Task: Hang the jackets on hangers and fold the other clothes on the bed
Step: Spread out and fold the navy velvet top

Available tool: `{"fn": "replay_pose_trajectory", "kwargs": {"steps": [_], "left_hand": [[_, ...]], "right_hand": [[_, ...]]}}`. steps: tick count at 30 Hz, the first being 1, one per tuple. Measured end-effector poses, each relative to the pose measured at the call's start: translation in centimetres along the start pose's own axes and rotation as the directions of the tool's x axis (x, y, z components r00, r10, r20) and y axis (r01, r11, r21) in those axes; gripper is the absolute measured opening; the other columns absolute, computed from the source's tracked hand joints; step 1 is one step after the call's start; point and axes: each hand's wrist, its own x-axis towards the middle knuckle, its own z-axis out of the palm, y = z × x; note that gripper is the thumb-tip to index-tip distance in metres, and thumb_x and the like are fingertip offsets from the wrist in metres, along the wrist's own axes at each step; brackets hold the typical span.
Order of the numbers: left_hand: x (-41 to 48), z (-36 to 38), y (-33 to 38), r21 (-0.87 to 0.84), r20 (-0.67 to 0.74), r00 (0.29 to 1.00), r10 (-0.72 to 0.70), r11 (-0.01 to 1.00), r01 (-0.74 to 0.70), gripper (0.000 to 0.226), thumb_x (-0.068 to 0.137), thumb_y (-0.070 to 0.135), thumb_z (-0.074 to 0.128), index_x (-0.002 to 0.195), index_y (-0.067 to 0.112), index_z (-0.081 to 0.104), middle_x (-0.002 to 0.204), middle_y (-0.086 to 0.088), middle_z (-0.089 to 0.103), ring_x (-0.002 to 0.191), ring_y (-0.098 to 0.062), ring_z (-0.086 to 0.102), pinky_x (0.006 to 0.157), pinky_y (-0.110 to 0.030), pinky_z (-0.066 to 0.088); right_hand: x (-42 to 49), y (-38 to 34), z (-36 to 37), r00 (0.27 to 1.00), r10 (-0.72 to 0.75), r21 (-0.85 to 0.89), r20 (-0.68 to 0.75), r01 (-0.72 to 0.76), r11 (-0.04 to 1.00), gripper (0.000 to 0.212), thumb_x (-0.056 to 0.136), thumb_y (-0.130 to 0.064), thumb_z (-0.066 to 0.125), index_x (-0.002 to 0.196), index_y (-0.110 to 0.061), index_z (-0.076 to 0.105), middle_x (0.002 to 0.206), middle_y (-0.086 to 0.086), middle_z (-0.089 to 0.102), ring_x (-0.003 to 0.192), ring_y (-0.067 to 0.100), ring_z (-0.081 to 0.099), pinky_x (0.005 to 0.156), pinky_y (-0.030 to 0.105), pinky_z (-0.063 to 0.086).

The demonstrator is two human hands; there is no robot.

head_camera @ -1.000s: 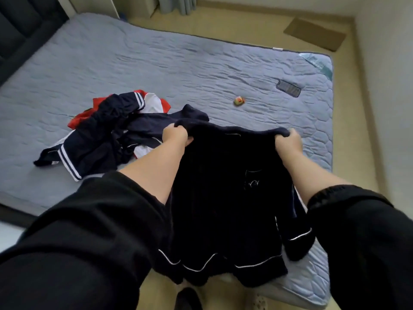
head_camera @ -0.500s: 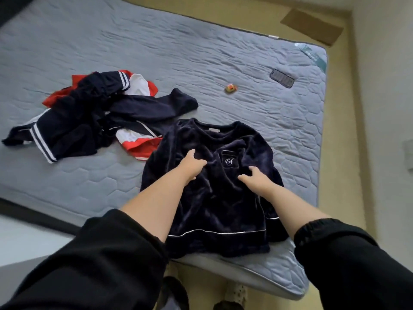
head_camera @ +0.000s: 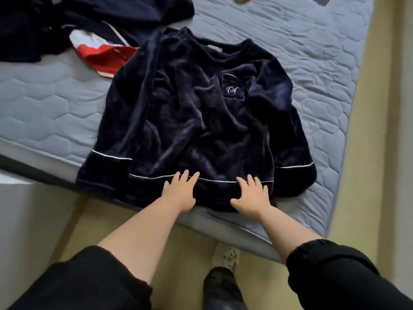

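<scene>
Top: I see a dark blue velvet top lying flat on the bed, front side up, with its neck pointing away from me. Its bottom edge sits right at the near edge of the bed.
Look: it is soft and shiny, with lots of little wrinkles. A thin white line runs along the bottom band and across each cuff.
Pocket: a small chest pocket has a curly white letter sewn on it.
Sleeves: both long sleeves lie down the sides of the top, cuffs near the bottom corners.
Left hand: my left hand lies flat on the bottom band, fingers straight and spread. It grabs nothing.
Right hand: my right hand lies flat on the same band, just beside the left, fingers spread out too. It only presses.
Other clothes: a pile of clothes, dark blue with red and white, lies at the far left, touching the top's shoulder.
Floor: a tan floor runs along the bed.
</scene>
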Motion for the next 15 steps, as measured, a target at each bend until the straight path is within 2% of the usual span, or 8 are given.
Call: {"fn": "replay_pose_trajectory", "kwargs": {"steps": [2, 4, 7, 12, 15], "left_hand": [[1.4, 2.4, -1.3, 0.126, 0.016, 1.000, 0.010, 0.992, -0.012, 0.092, 0.091, 0.045, 0.056, 0.150, 0.033, -0.013, 0.161, -0.002, -0.008, 0.148, -0.026, -0.005, 0.114, -0.052, 0.017], [3.0, 4.1, -2.2, 0.195, -0.026, 0.999, 0.028, 0.980, -0.022, 0.095, 0.087, 0.052, 0.058, 0.151, 0.034, -0.011, 0.160, -0.002, -0.006, 0.147, -0.026, -0.002, 0.113, -0.051, 0.021], [5.0, 5.5, -2.6, 0.263, -0.146, 0.986, 0.086, 0.964, -0.045, 0.094, 0.083, 0.057, 0.056, 0.151, 0.035, -0.004, 0.160, -0.004, -0.005, 0.147, -0.029, 0.000, 0.112, -0.049, 0.024], [5.8, 6.6, -3.8, 0.315, -0.258, 0.949, 0.184, 0.944, -0.098, 0.089, 0.082, 0.068, 0.046, 0.151, 0.035, 0.001, 0.159, -0.004, -0.001, 0.146, -0.030, -0.001, 0.107, -0.045, 0.033], [6.8, 5.4, -2.9, 0.376, -0.328, 0.919, 0.220, 0.922, -0.087, 0.081, 0.083, 0.072, 0.041, 0.149, 0.032, 0.016, 0.150, -0.009, 0.020, 0.139, -0.033, 0.022, 0.101, -0.044, 0.037]], "right_hand": [[0.8, 0.6, 2.5, 0.999, -0.030, -0.001, 0.040, 0.030, 1.000, 0.087, 0.083, -0.038, 0.054, 0.153, -0.032, 0.004, 0.161, 0.005, -0.005, 0.148, 0.025, -0.006, 0.116, 0.051, 0.001], [1.7, 0.9, 5.4, 0.997, -0.055, -0.035, 0.061, 0.057, 0.998, 0.095, 0.079, -0.038, 0.058, 0.152, -0.035, -0.002, 0.161, 0.002, -0.008, 0.148, 0.023, -0.006, 0.115, 0.056, 0.003], [3.4, 1.0, 8.5, 0.996, -0.053, -0.065, -0.075, 0.048, 0.997, 0.099, 0.076, -0.038, 0.062, 0.151, -0.036, -0.002, 0.161, 0.000, -0.009, 0.147, 0.024, -0.005, 0.114, 0.057, 0.006], [4.9, 0.8, 10.6, 0.960, -0.029, -0.015, -0.278, 0.026, 1.000, 0.088, 0.078, -0.044, 0.060, 0.150, -0.038, 0.009, 0.159, 0.000, 0.001, 0.143, 0.029, 0.001, 0.115, 0.056, 0.008], [6.1, 1.0, 10.5, 0.922, -0.053, -0.032, -0.384, 0.044, 0.999, 0.074, 0.083, -0.045, 0.055, 0.146, -0.039, 0.018, 0.157, 0.001, 0.009, 0.140, 0.030, 0.007, 0.114, 0.054, 0.013]]}}
